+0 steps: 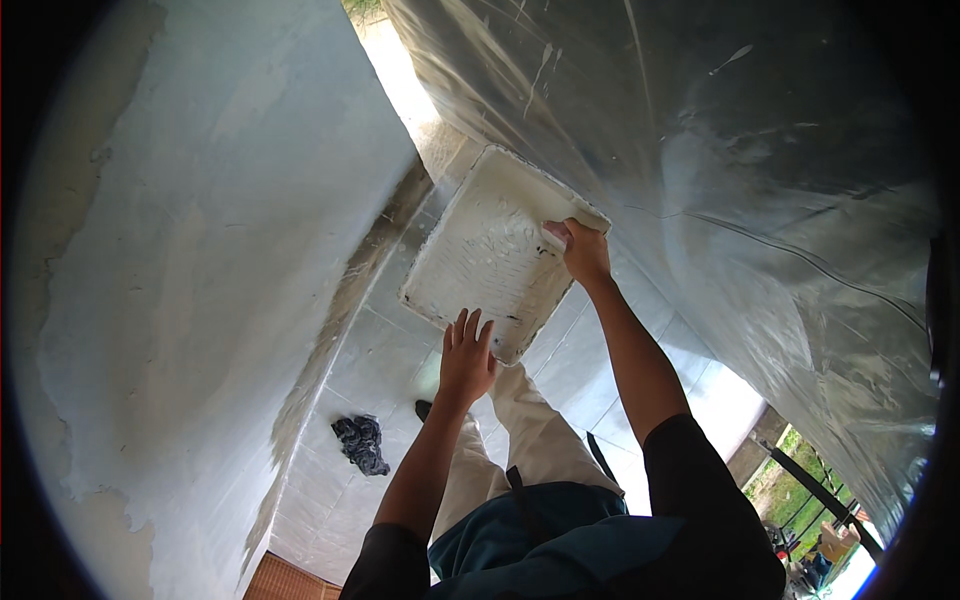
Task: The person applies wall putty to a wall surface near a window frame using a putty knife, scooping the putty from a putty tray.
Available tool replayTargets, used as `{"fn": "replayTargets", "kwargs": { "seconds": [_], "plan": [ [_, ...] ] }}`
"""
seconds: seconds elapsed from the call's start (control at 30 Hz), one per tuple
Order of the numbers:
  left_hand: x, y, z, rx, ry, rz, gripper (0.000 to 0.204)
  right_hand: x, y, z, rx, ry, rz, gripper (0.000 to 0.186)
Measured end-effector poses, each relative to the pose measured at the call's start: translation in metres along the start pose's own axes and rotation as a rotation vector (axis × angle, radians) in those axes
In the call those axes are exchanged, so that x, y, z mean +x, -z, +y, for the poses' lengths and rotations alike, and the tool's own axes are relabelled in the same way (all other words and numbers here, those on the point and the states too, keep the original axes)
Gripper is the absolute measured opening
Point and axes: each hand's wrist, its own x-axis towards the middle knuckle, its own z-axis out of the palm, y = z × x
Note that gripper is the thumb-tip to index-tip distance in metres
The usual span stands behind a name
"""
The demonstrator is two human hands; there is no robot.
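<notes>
**White paint tray held up between two hands in a narrow tiled passage**

A pale tiled floor (600,350) is seen running from the upper middle of the frame down to the lower left, its square tiles dulled by a whitish film. The left half of the frame is filled by a rough plastered wall (200,250), painted pale bluish white, with bare buff patches showing at the upper left and lower left edges. Along its foot a grey, unpainted strip is visible where wall and floor meet. The right half is taken up by a sheet of clear, glossy plastic film (750,180), creased and streaked with white splashes. Bright daylight is seen at the top middle, and greenery behind a dark railing at the lower right corner.

In the middle of the frame a flat, rectangular white plastic paint tray (490,255), smeared all over with white paint, is held up above the floor. Its right corner is gripped by the right hand (583,250), the fingers curled over the rim with the thumb on the inner face. The left hand (467,358) is laid at the tray's lower edge, its fingers straight and slightly spread, the tips touching the rim rather than closed on it.

A crumpled dark blue-black rag (360,443) lies on the floor at the lower left, well apart from the tray. No packages, labels or signs can be made out.
</notes>
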Motion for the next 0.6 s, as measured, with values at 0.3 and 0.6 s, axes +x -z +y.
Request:
{"fn": "replayTargets", "kwargs": {
  "seconds": [0.3, 0.6],
  "plan": [
    [-0.010, -0.007, -0.005, -0.042, 0.020, 0.020, 0.054, 0.006, -0.001, -0.011, -0.038, -0.161, 0.010, 0.016],
    [-0.016, -0.011, -0.005, -0.057, 0.028, 0.012, 0.055, 0.003, 0.000, -0.003, -0.026, -0.215, 0.091, 0.013]
  ]
}}
